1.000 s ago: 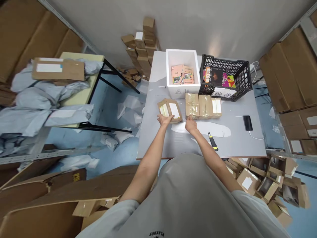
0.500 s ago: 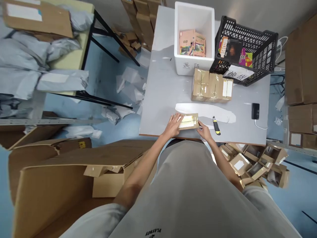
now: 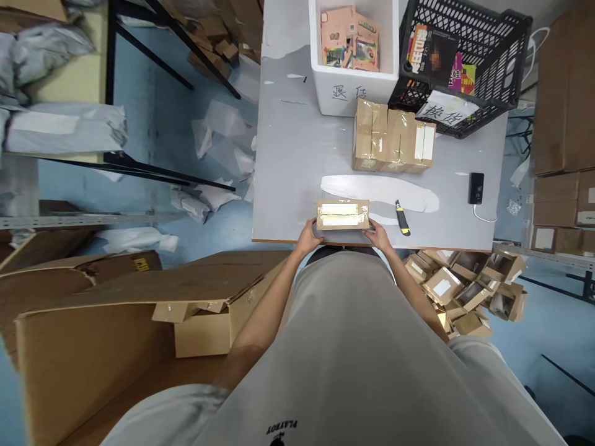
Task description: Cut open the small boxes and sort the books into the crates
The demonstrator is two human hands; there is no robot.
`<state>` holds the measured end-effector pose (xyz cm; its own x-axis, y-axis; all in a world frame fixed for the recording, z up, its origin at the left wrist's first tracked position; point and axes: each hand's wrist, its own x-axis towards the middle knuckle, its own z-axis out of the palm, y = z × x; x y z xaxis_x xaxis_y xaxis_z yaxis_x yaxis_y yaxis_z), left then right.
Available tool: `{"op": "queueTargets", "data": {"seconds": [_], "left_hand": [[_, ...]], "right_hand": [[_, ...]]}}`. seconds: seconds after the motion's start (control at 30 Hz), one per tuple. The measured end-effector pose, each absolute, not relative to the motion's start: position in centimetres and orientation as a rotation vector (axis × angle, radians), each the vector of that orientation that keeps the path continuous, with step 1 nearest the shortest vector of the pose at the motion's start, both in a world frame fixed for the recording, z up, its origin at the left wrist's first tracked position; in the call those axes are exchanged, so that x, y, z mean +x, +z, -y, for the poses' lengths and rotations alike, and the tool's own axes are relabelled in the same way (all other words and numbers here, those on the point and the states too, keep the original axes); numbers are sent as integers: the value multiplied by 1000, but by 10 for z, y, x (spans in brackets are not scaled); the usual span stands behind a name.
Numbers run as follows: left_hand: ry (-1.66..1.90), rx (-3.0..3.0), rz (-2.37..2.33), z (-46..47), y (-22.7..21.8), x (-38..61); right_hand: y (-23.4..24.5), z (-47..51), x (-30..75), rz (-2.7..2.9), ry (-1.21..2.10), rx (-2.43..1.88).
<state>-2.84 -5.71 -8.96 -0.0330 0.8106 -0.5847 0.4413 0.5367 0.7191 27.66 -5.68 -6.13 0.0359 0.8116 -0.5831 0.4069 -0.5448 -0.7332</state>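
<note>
A small taped cardboard box [image 3: 343,215] with a white label lies at the near edge of the grey table [image 3: 297,148]. My left hand [image 3: 308,236] grips its left end and my right hand [image 3: 377,234] grips its right end. A row of similar taped boxes [image 3: 393,137] stands further back on the table. A yellow and black utility knife [image 3: 401,217] lies just right of my right hand.
A white foam bin [image 3: 352,56] of colourful packs and a black plastic crate [image 3: 465,62] stand at the table's far side. A phone [image 3: 476,187] on a cable lies right. Opened small boxes [image 3: 469,288] litter the floor right; large cartons [image 3: 121,328] sit left.
The box came from the middle of the table to its near edge and now lies square between both hands. The camera tilted further down.
</note>
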Motion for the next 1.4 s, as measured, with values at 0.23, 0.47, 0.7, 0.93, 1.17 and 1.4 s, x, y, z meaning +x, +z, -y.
{"op": "queueTargets", "data": {"seconds": [0.23,0.47,0.7,0.93,1.17,1.4], "left_hand": [[621,907,-1657,53,-83,-17],[828,814,-1603,39,-80,-13],[751,749,-1662,42,-108,-17],[643,778,-1741,61,-122,-28],[634,857,-1745,60,-114,-21],[818,1013,-1726,45,-84,-22]], "right_hand": [[-58,52,281,1256,1456,-1879],[-51,38,290,1189,1361,-1866],[-72,34,300,1253,1391,-1921],[-93,60,307,1241,1479,-1937],[-92,62,295,1260,1494,-1923],[-62,40,302,1301,1244,-1834]]}}
